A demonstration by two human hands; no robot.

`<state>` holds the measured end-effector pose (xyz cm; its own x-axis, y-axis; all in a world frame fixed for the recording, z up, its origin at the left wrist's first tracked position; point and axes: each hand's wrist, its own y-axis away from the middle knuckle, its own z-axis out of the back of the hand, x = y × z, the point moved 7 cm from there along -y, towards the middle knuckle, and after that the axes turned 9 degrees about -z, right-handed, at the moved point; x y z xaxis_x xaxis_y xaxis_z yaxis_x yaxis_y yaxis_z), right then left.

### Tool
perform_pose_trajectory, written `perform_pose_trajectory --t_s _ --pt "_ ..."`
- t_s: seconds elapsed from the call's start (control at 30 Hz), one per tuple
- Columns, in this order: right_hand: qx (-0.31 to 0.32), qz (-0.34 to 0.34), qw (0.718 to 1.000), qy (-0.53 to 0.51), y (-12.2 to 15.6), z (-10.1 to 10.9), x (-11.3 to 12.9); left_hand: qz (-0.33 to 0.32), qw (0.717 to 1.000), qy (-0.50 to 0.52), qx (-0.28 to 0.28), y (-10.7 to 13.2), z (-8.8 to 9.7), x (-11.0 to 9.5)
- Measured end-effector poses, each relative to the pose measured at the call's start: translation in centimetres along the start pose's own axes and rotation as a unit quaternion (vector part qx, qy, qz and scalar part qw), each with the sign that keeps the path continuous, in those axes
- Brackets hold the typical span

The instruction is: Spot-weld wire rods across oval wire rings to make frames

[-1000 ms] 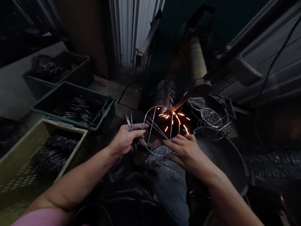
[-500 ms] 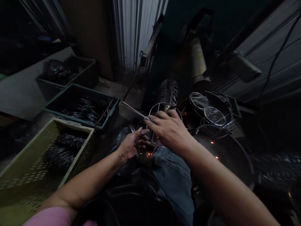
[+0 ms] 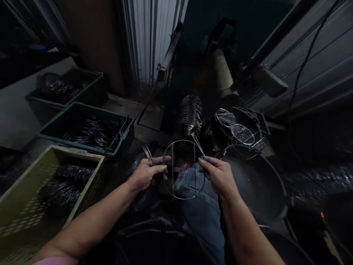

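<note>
Head view: we hold a thin wire ring (image 3: 179, 140) with straight cross-wires in front of our jeans-clad leg (image 3: 200, 217), our hands apart on either side. It should feel light and springy yet stiff, and slick, so the rim makes the surest hold. Our right hand (image 3: 217, 175) pinches its right side; our left hand (image 3: 146, 173) clutches a bundle of curved wire (image 3: 148, 155), fingertips reaching the ring's left edge.

The wire hoop (image 3: 182, 140) is bare steel with a dull silvery shine, and the coiled wire (image 3: 148, 154) looks the same. The perforated crate (image 3: 77, 151) is matt olive plastic, the jeans (image 3: 198, 213) are faded blue denim, and the corrugated wall sheet (image 3: 317, 70) is ribbed grey metal.
</note>
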<state>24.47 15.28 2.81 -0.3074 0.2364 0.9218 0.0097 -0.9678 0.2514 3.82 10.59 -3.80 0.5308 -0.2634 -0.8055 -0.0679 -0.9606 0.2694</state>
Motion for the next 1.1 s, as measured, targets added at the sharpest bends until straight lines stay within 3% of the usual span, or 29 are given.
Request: perform_pose_trajectory --t_s 0.1,0.57,0.83,1.1 --pt "-0.040 -0.047 0.996 -0.068 -0.6 0.8 -1.7 -0.005 0.999 -0.038 -0.002 -0.8 -0.8 0.5" --pt "-0.078 -0.020 0.996 -0.032 -5.6 2.4 1.6 -0.041 0.997 -0.060 -0.031 -4.1 -3.4 -3.2" --pt "-0.068 -0.037 0.995 -0.056 -7.0 2.2 2.4 -0.040 0.998 -0.041 -0.024 -5.1 -3.9 -3.7" --pt "-0.006 -0.097 0.972 -0.212 -6.1 1.7 0.7 -0.032 0.998 -0.038 -0.025 -5.1 -4.0 -3.9"
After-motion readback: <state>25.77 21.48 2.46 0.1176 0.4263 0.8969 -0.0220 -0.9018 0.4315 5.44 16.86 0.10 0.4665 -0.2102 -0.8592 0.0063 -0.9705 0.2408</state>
